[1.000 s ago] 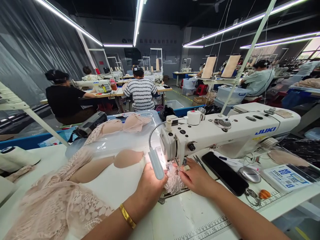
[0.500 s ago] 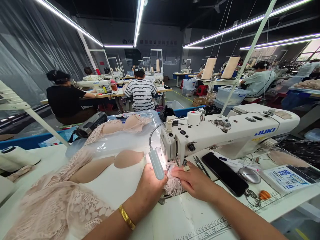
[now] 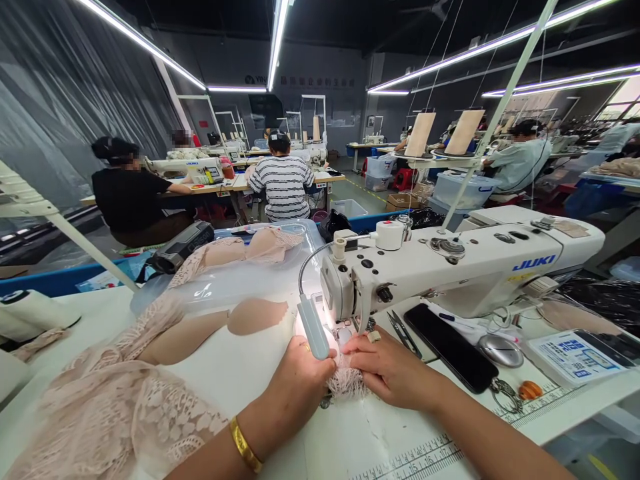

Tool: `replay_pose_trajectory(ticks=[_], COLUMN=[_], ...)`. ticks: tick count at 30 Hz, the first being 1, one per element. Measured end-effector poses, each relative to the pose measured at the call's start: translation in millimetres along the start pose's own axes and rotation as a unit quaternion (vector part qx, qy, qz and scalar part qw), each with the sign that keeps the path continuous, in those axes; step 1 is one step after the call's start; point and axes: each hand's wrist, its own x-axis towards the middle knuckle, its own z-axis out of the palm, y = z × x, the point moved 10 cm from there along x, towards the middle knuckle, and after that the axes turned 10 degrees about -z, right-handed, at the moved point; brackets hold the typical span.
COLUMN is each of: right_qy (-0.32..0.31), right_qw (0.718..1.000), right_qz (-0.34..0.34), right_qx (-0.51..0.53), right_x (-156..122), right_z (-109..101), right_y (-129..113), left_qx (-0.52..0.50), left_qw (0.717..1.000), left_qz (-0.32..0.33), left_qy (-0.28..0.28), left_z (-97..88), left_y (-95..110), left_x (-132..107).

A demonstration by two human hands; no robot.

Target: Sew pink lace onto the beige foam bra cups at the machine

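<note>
Pink lace cloth (image 3: 115, 413) is lying heaped at the near left of the white table (image 3: 360, 433), unchanged from a second ago. A gold bangle (image 3: 243, 445) is sitting on the wrist of the left hand (image 3: 300, 377), which is now curling closer to the near edge than before, its fingers closing on the small lace piece (image 3: 345, 383). That piece is lying just in front of the needle, under the lit lamp (image 3: 313, 327), and is now bunching up smaller between the two hands. The right hand (image 3: 387, 367) has also drawn nearer and is pinching the lace's right edge with narrow fingers, almost touching the left hand. Behind it the white sewing machine (image 3: 475, 267) is showing JUKI in blue letters. Snips (image 3: 400, 330) and a black phone (image 3: 447, 347) are lying right of the hands; further right a panel (image 3: 573, 353) is carrying blue writing too small to read.
</note>
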Motion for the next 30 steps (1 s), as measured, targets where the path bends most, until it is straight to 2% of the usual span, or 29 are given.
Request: replay_pose_trajectory(ticks=[3, 9, 13, 22, 30], right_qy=[0.0, -0.004, 0.0, 0.01, 0.014], right_qw=[1.0, 1.0, 0.999, 0.998, 0.998], right_qz=[0.01, 0.029, 0.042, 0.055, 0.051], right_qx=[-0.005, -0.011, -0.019, -0.035, -0.034], right_x=[-0.5, -1.2, -1.9, -1.1, -0.4], right_z=[0.0, 1.3, 1.4, 3.2, 2.0], right_y=[2.2, 7.1, 10.1, 14.9, 14.8], left_qx=[0.004, 0.0, 0.008, 0.009, 0.005], left_qw=[1.0, 1.0, 1.0, 0.999, 0.999], left_qz=[-0.002, 0.0, 0.005, -0.024, -0.025], left_qy=[0.015, -0.008, -0.004, -0.046, -0.038], left_z=[-4.7, -8.1, -10.4, 4.4, -0.6], left_y=[2.0, 6.2, 5.4, -12.4, -10.8], left_x=[3.2, 11.1, 12.6, 8.9, 7.5])
